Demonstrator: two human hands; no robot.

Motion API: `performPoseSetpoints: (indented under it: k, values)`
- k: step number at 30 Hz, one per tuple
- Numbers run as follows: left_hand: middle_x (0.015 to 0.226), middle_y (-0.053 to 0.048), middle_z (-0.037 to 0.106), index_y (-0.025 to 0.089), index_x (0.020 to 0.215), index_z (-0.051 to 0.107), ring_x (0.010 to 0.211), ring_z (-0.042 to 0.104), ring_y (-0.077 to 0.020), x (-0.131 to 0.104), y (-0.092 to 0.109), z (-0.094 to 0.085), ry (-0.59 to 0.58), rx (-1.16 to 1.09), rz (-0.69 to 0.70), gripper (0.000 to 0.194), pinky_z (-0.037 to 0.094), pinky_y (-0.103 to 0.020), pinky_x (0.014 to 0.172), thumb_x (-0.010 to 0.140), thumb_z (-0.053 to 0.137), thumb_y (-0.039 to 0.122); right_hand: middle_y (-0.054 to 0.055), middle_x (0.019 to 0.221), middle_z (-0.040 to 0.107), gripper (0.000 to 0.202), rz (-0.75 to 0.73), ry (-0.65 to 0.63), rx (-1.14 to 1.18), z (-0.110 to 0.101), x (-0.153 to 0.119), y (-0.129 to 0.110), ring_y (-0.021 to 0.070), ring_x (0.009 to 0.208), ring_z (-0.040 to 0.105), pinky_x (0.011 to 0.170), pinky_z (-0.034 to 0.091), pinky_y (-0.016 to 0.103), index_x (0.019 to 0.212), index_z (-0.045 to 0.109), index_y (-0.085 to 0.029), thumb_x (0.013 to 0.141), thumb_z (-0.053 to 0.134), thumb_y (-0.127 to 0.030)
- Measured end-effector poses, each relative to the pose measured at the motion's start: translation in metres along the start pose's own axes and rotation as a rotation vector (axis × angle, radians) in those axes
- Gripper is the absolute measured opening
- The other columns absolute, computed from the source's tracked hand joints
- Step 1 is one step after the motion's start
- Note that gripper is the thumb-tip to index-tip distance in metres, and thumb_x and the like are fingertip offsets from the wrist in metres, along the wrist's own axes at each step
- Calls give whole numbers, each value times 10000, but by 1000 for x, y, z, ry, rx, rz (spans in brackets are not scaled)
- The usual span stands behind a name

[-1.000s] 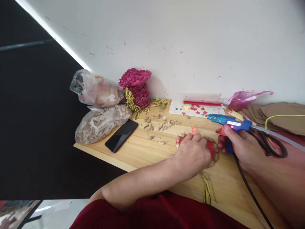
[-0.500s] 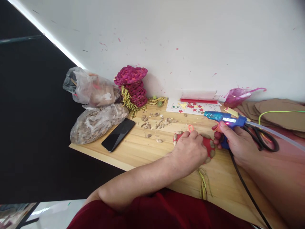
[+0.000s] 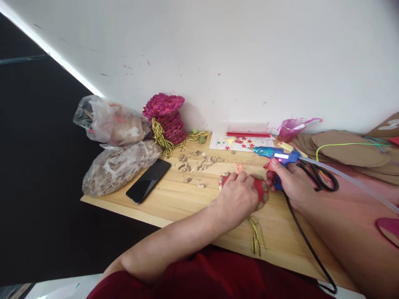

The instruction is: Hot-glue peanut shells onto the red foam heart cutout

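Clock positions are read from the red disc point(image 3: 258, 187), with twelve o'clock towards the wall; we find the disc lying on the surface point(image 3: 174, 201) beneath the left hand point(image 3: 237, 195). That hand rests palm down with its fingers bent; we cannot tell whether it pinches anything beneath. The right hand point(image 3: 293, 178), at two to three o'clock, is wrapped around the handle of a glue gun point(image 3: 266, 152), whose nozzle points towards ten o'clock, apart from the disc.

We see tan, shell-like rim pieces point(image 3: 265, 197) along the disc's edge from one to five o'clock and again from nine to eleven. An orange loop point(image 3: 239, 168) stands at twelve and a yellow-green tassel point(image 3: 254, 236) at six. Bare red shows inside the rim at three o'clock; the centre and lower-left edge are hidden, so we cannot tell whether the ring is complete. We judge the border largely laid and the interior, where visible, unfilled. Loose pieces point(image 3: 187, 167) lie at ten o'clock, unused. Further off in that direction, a magenta stack point(image 3: 163, 106) shows discs densely covered to the middle.
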State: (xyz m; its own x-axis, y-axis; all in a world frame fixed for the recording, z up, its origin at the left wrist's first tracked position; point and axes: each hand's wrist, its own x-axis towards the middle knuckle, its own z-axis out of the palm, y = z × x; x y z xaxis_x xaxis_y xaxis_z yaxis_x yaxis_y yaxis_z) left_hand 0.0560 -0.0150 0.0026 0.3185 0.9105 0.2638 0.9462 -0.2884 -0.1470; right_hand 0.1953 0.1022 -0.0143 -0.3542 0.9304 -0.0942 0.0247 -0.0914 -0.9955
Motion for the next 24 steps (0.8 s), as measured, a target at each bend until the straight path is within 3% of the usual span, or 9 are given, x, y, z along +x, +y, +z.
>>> performPoseSetpoints:
  k: [7, 11, 13, 18, 24]
  values:
    - [1028, -116, 656, 128, 1009, 691, 1011, 586, -273, -1, -2, -11, -109, -68, -78, 203, 487, -422, 849, 949, 502, 174, -19, 605, 594, 473, -22, -14, -1, 0, 0, -1, 104, 459, 588, 357, 430, 186, 809, 626, -174, 766, 702, -639]
    - [1195, -97, 654, 199, 1313, 585, 1105, 571, -243, -17, -23, -13, 10, -253, -192, 412, 473, -424, 947, 931, 471, 99, -31, 582, 581, 475, -35, -19, 10, 2, -2, -4, 101, 440, 578, 342, 413, 182, 803, 616, -176, 755, 711, -639]
    - [1235, -112, 652, 176, 1364, 549, 1156, 561, -242, -29, -39, -13, 62, -339, -279, 462, 453, -436, 1006, 917, 473, 90, -36, 578, 576, 478, -40, -17, 20, 1, -2, -6, 102, 446, 582, 347, 416, 181, 786, 603, -179, 751, 712, -643]
    - [1413, -123, 565, 230, 1534, 321, 1332, 467, -287, -56, -67, -13, -56, -541, -370, 727, 350, -526, 1123, 883, 641, 272, -44, 573, 576, 490, -44, 11, 42, -3, -1, -8, 91, 463, 576, 412, 476, 186, 755, 571, -185, 730, 724, -650]
    - [1478, -125, 501, 253, 1553, 283, 1380, 386, -346, -59, -59, -11, -188, -554, -427, 924, 290, -595, 1131, 777, 776, 344, -20, 646, 624, 463, -37, -15, 54, -4, -2, -4, 110, 576, 637, 525, 569, 213, 792, 609, -186, 731, 740, -625]
